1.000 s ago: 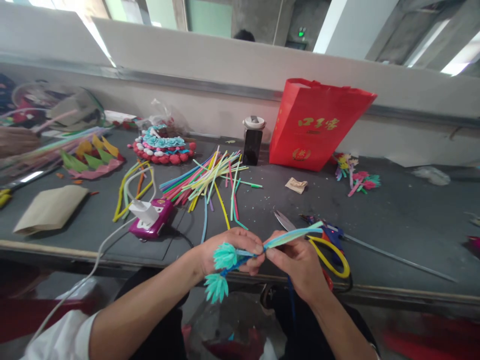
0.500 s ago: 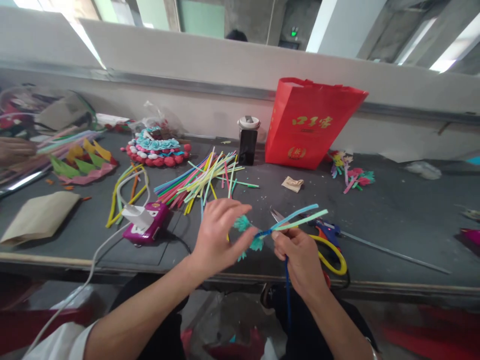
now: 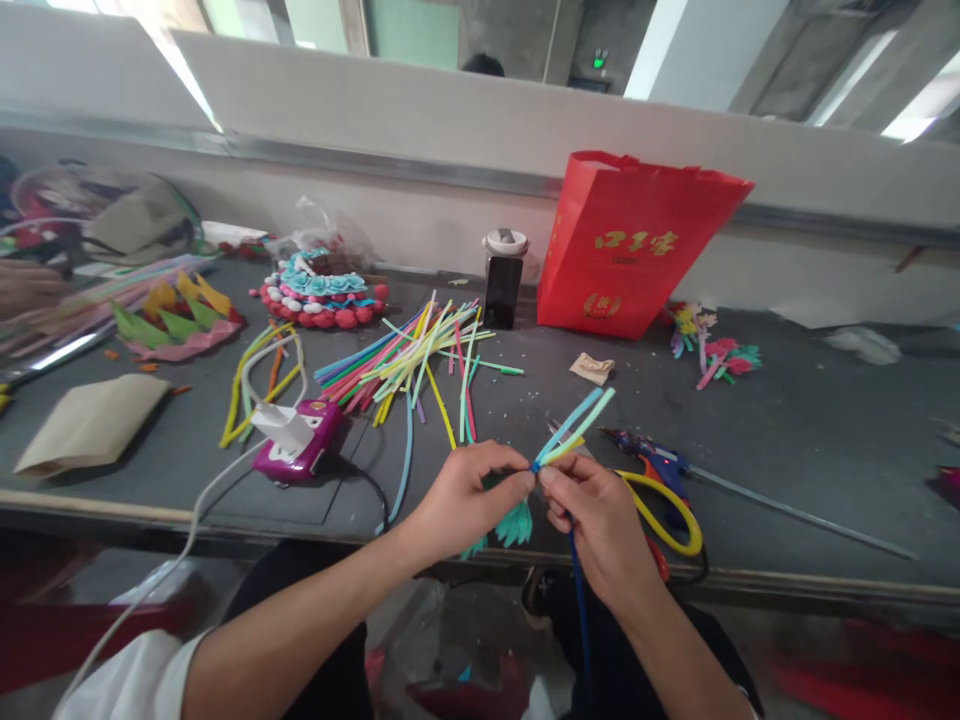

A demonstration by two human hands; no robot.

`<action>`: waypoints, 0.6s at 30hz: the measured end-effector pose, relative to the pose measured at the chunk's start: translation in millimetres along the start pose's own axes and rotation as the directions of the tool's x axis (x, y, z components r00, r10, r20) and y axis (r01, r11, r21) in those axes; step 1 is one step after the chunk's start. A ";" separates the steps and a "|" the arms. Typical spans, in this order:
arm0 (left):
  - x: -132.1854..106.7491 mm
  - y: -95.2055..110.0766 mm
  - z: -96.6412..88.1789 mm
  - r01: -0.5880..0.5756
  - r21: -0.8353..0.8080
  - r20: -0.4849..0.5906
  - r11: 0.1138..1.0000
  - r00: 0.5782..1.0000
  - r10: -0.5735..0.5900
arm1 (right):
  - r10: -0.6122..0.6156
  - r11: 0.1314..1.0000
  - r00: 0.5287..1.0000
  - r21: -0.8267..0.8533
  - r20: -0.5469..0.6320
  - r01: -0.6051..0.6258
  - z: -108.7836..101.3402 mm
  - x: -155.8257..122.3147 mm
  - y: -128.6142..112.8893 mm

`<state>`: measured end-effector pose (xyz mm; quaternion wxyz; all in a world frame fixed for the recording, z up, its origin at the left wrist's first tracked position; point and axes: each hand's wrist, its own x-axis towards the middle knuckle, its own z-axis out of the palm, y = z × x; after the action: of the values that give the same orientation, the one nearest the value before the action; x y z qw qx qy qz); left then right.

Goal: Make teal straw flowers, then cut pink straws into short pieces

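We pinch a bundle of pale-blue and pale-green fuzzy stems [image 3: 593, 412] over the dark-grey tabletop [image 3: 810, 420]; its turquoise petalled flowers [image 3: 514, 524], partly hidden, seem to hang below. Our left hand [image 3: 476, 495], spread half a second ago, now pinches the dark-blue wrapping [image 3: 535, 467]; our right hand [image 3: 596, 520] pinches just beside it. Farther back, a red gold-lettered bag [image 3: 637, 215] stands before the pale partition [image 3: 375, 100]; a green sign [image 3: 599, 61] glows beyond.

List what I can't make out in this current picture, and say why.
In the head view:
Teal flowers: partly hidden by the left hand.
Scissors: middle hidden by the right hand.
Hanging blue strip: lower end lost against dark trousers.
Co-worker's hand: blurred, cut off by the left edge.
Red bag: smallest print too small to read.
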<state>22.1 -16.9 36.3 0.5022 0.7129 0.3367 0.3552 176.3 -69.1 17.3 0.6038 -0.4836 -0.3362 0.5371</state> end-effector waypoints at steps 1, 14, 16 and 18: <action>0.2 0.3 0.0 0.078 -0.096 0.022 0.992 0.997 -0.076 | -0.013 1.000 1.000 -0.013 0.007 0.013 -0.9 -0.5 -0.1; 1.1 -0.1 -2.9 0.160 -0.201 0.005 0.966 0.987 -0.163 | -0.028 0.994 0.999 -0.104 0.039 0.031 -4.4 -2.1 -0.3; 1.5 -0.5 -2.8 0.085 -0.087 -0.026 0.993 0.996 -0.088 | -0.040 0.992 0.999 -0.116 0.021 0.042 -2.6 -3.0 0.0; 1.6 -1.3 -2.3 0.037 -0.012 -0.043 0.999 0.998 -0.038 | -0.074 0.983 0.997 -0.165 0.009 0.075 -1.9 -3.7 0.4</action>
<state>20.8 -14.2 35.9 0.5054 0.6957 0.3587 0.3632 177.2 -73.2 16.8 0.5807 -0.5183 -0.3986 0.4851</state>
